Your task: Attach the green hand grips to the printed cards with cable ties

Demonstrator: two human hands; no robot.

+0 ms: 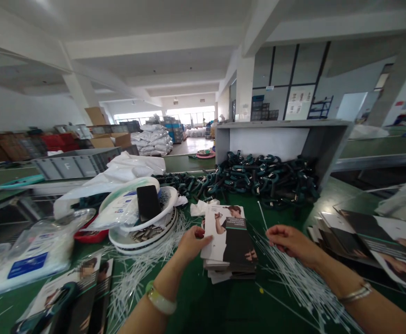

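In front of me stands a stack of printed cards (pixel 236 241), dark grey and white with a picture of a person. My left hand (pixel 192 244) pinches the left edge of the top card, thumb above and fingers curled at its side. To the right of the stack, my right hand (pixel 289 241) is closed, its fingertips pinching a thin white cable tie (pixel 261 213) that points up and away. Beneath that hand lies a loose spread of white cable ties (pixel 303 283). Another heap of cable ties (pixel 133 278) lies left of my left forearm.
Dark green clamp-like tools (pixel 251 178) pile up at the back, partly inside a grey bin (pixel 331 153). Stacked white bowls (pixel 171 204) hold small metal parts and a black phone (pixel 148 203). More printed cards (pixel 387 241) lie at right. A green tool (pixel 57 301) rests on cards at left.
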